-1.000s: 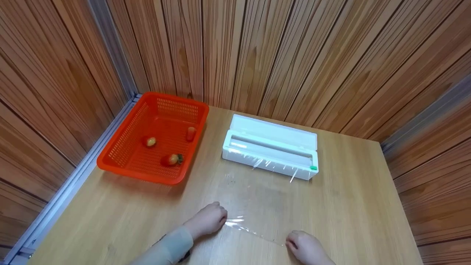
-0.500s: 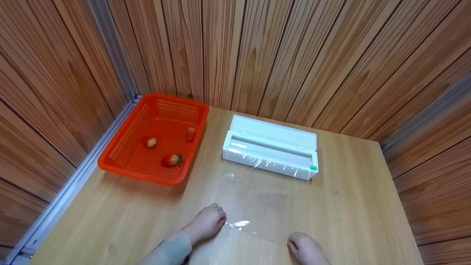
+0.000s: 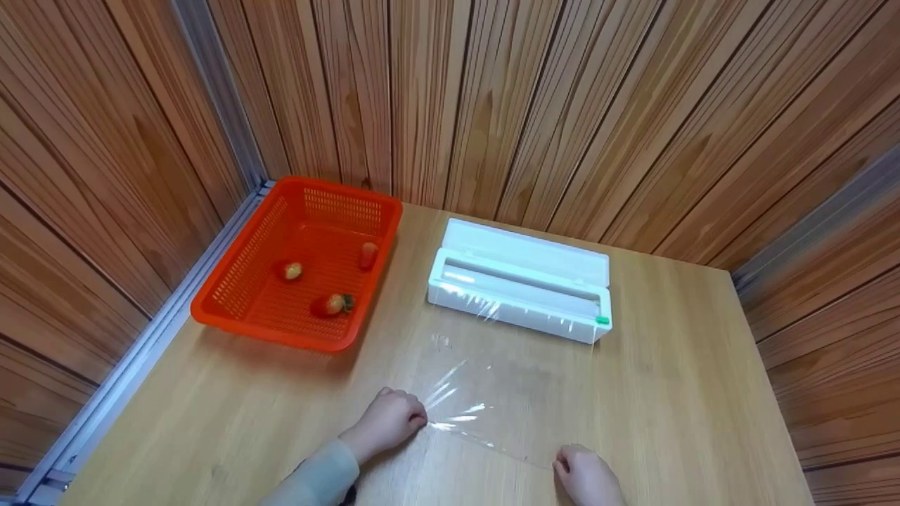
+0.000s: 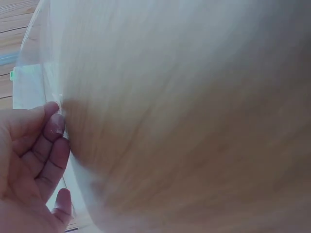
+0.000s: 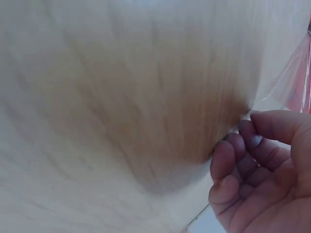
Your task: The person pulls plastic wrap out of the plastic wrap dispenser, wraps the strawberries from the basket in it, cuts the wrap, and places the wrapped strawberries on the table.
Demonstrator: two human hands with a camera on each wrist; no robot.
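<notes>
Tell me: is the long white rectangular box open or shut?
The box is open: its flat white lid is tipped back, exposing the pale cylindrical roll inside.

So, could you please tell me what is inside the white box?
Inside the white box lies a pale roll, with clear film running over the front edge. The roll covers the box's floor, which cannot be seen.

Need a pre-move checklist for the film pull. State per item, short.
1. Left hand pinching the clear film: ok.
2. Right hand pinching the same near edge: ok.
3. Film smooth: not ok, creases fan out from the left hand.
4. Lid of the white box open: ok.
5. Film cut free from the box: cannot tell, too transparent.
6. Strawberries out of the way: ok, inside the orange basket.
</notes>
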